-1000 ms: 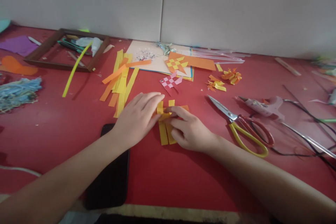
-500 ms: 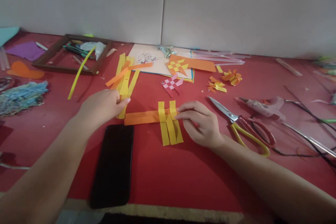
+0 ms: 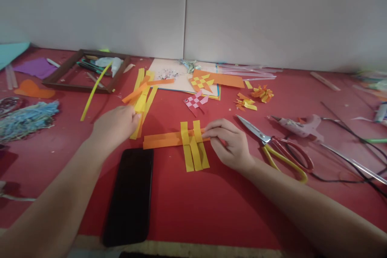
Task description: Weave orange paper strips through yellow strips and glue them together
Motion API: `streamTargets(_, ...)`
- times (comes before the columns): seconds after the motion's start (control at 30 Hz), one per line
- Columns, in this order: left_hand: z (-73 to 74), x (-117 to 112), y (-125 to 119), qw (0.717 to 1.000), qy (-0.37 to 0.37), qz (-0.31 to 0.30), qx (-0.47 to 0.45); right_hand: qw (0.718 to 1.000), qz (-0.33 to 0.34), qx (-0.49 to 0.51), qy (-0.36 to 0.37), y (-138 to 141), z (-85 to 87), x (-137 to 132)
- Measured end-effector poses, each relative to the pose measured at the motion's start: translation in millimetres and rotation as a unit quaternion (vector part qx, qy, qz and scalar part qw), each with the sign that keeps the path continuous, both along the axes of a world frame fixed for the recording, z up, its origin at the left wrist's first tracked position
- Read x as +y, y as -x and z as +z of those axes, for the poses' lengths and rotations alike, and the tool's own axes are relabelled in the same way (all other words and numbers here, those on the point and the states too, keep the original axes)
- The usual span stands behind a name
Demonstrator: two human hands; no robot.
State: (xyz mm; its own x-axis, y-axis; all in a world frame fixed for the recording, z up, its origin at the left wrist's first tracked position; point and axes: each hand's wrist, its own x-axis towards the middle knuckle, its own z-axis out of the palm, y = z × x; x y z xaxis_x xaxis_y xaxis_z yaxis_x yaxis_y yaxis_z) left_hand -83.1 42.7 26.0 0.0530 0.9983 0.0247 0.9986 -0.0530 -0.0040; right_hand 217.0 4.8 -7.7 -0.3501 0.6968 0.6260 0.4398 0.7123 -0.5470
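Note:
My left hand (image 3: 116, 124) is at the near end of a loose pile of yellow paper strips (image 3: 148, 105), its thumb and fingers closed on a yellow strip; the fingertips are partly hidden. My right hand (image 3: 229, 143) pinches the right end of a small weave. In this weave, several upright yellow paper strips (image 3: 188, 151) cross a long orange paper strip (image 3: 163, 139) that lies flat on the red table. Beyond it are a pink-and-white woven paper fish (image 3: 196, 101) and an orange-and-yellow woven fish (image 3: 202, 82).
A black phone (image 3: 130, 197) lies near the front edge. On the right are scissors (image 3: 262, 135) with red and yellow handles, a glue gun (image 3: 302, 125) with its cord, and paper scraps (image 3: 262, 93). A brown frame (image 3: 81, 85) and shredded blue paper (image 3: 30, 119) occupy the left.
My left thumb, stretched over the strips before, has drawn in and closed, and the hand has moved slightly left. My right hand keeps its pinch on the weave. The view has shifted slightly.

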Motion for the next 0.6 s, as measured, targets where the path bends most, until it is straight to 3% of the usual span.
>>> streamTargets(0.13, 3.4, 2.3, 6.1, 0.999, -0.035, 0.015, -0.024, 1.000, 0.008, 0.002, -0.006, -0.2, -1.1, 0.9)
streamTargets(0.3, 18.9, 18.0, 14.9, 0.998, -0.055, 0.030, -0.032, 1.000, 0.025, 0.011, -0.007, 0.6, -1.9, 1.8)
streamTargets(0.43, 21.5, 58.3, 15.4, 0.997, -0.052, 0.039, -0.043, 0.999, 0.038, 0.020, -0.015, 2.0, -1.3, 1.9)
streamTargets(0.5, 16.1, 83.8, 12.4, 0.995, -0.052, 0.067, -0.048, 0.999, 0.040, 0.023, -0.019, 1.8, -0.9, 1.5)
streamTargets(0.6, 5.8, 114.6, 5.5, 0.995, -0.029, 0.057, -0.072, 0.999, 0.030, 0.028, -0.020, -0.2, -0.6, 0.3)
